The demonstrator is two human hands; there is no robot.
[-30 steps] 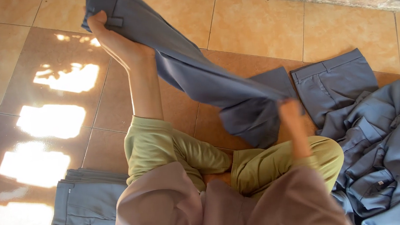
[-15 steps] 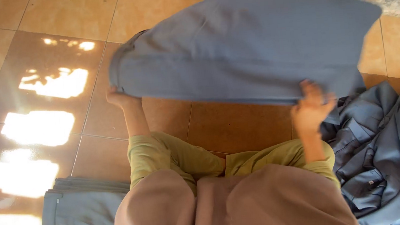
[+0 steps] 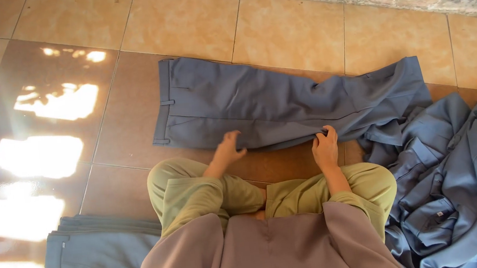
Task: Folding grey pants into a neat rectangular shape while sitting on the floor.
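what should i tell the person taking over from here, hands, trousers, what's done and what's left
Left hand: open, fingertips on the near edge of the grey-blue trousers.
Right hand: pinching that same near edge.
Trousers: laid flat on the tiled floor, waistband to the left, leg ends to the right, overlapping the loose pile of grey-blue garments.
Done: a folded stack of trousers lies at the person's left.
Left: this pair is spread out but not folded; the loose pile at the right is unfolded.

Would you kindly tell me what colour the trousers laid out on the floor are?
The trousers are plain blue-grey, seen clearest in the head view.
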